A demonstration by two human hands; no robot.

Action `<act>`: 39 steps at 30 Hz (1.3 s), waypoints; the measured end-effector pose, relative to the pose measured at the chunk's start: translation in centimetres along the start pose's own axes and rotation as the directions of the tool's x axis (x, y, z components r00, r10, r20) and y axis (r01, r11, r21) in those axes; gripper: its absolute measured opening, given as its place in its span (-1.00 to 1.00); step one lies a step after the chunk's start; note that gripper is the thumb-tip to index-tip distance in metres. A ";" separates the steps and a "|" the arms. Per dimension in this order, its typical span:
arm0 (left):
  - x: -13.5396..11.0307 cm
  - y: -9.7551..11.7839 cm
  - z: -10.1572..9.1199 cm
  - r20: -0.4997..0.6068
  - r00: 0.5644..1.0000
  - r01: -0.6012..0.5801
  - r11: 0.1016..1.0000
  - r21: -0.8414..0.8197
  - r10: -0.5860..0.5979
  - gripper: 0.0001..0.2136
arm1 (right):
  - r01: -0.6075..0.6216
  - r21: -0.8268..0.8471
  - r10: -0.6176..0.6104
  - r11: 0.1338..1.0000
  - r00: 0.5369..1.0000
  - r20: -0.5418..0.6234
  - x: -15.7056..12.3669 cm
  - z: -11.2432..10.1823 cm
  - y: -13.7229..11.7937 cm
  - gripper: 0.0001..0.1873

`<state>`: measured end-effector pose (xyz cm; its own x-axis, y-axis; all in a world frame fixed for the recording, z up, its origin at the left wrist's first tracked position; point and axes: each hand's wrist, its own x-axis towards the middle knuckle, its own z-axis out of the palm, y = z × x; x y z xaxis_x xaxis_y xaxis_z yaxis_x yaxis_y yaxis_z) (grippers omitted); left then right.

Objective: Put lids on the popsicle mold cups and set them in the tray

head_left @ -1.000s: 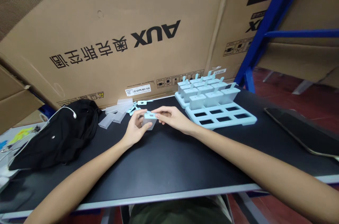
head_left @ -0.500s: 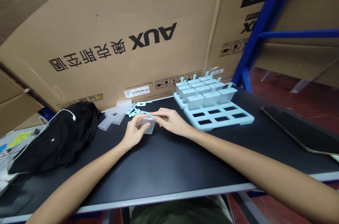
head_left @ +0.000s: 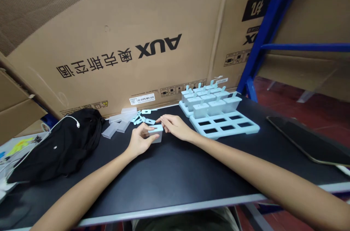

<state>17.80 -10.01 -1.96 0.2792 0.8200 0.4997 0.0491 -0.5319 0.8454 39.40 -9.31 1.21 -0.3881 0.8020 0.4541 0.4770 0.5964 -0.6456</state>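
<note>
My left hand [head_left: 140,139] is curled round a small translucent mould cup [head_left: 156,134] standing on the black table [head_left: 175,172]. My right hand [head_left: 175,127] rests beside it, fingertips pressed on the pale blue lid on top of the cup. Just right of my hands lies a light blue mould tray [head_left: 222,126] with several empty slots in front and several lidded cups [head_left: 209,101] standing at its back. Loose blue lids [head_left: 142,118] and clear cups [head_left: 119,121] lie just beyond my left hand.
A black bag [head_left: 57,143] with a white cable lies at the left. A dark tablet [head_left: 308,140] sits near the right edge. Large cardboard boxes [head_left: 123,38] stand behind the table, and a blue rack frame [head_left: 262,30] rises at the right.
The blue lid that my right hand held above the cup now sits flat on it. The cup has gone down onto the table; my view has tilted slightly.
</note>
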 end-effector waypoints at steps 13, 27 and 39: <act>0.1 0.4 -0.4 0.097 0.993 0.060 0.998 0.023 -0.062 -0.63 | 0.113 -0.531 0.061 0.840 0.952 0.300 13.0 4.1 1.2 -0.56; -0.1 0.5 -0.5 0.194 0.973 -0.187 0.924 0.333 0.127 -0.82 | 0.132 -0.661 0.256 0.738 0.852 0.457 14.3 5.5 -0.5 -0.54; -0.6 0.7 -0.5 0.248 0.967 -0.170 0.887 0.430 0.065 -0.72 | 0.168 -0.707 0.274 0.687 0.841 0.466 14.2 1.1 -4.2 -0.68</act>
<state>17.20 -10.78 -1.59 0.5106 0.7055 0.4914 0.4086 -0.7020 0.5833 30.99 -0.48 9.71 -0.5633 0.8223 -0.0807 0.8201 0.5684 0.0667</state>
